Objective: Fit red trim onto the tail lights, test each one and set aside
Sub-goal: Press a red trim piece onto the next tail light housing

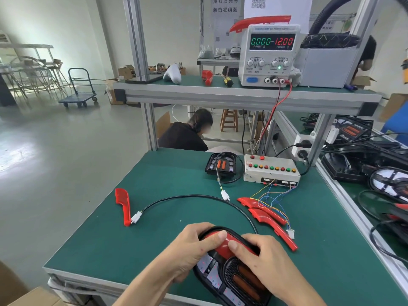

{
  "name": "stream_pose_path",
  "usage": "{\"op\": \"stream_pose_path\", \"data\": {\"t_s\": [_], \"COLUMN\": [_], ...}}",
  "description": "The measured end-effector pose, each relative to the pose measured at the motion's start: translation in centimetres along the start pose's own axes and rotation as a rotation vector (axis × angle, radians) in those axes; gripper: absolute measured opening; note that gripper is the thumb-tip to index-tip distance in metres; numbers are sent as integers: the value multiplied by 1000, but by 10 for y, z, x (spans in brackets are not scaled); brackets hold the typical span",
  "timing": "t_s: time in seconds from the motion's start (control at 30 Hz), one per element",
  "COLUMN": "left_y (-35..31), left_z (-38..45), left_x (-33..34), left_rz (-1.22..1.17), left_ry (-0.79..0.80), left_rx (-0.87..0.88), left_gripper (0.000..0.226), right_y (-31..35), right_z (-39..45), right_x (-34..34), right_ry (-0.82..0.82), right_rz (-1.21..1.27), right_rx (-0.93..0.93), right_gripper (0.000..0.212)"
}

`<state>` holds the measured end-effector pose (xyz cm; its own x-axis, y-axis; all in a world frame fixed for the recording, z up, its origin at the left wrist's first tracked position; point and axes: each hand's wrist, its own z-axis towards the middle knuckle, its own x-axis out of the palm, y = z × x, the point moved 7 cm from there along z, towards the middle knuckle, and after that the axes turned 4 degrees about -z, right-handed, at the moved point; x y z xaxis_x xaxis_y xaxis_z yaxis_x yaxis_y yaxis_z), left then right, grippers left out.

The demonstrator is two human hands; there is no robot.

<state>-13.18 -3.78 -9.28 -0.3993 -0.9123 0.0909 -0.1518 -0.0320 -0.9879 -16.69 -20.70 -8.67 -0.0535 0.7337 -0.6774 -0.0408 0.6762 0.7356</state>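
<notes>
Tail light [234, 277] lies at the near edge of the green counter [136, 235], with red trim [223, 246] on its upper end. Left hand [192, 250] and right hand [265, 259] curl round the light in a closed grip, thumbs pressing the trim. Spare red trims [267, 217] lie just right; a button box [271, 171] stands behind.

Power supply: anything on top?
A red trim piece lies across the top of the power supply. Its right end shows; the supply's top edge hides how it rests.
</notes>
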Motion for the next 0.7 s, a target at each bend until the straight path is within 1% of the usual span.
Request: {"op": "stream_pose_path", "data": {"t_s": [0.2,0.33,0.47,0.57,0.63,0.7], "left_y": [-2,1,1,-3,0,4], "left_z": [-1,-2,-3,-4,-7,-10], "left_x": [0,-2,-2,-2,-2,-2], "left_rz": [18,-9,-15,-30,-109,-169], "left_ry": [0,4,9,76,162,228], "left_rx": [21,5,-1,-33,-99,-125], "left_gripper": [47,43,43,51,57,51], "right_y": [-1,3,4,3,5,7], "right_z": [-2,-2,-3,-2,-1,0], "right_x": [2,2,3,2,2,0], "right_ry": [7,11,-5,2,26,41], "right_rz": [36,41,40,47,57,36], "right_rx": [7,4,2,8,-9,-25], "right_gripper": [49,44,48,58,62,61]}}
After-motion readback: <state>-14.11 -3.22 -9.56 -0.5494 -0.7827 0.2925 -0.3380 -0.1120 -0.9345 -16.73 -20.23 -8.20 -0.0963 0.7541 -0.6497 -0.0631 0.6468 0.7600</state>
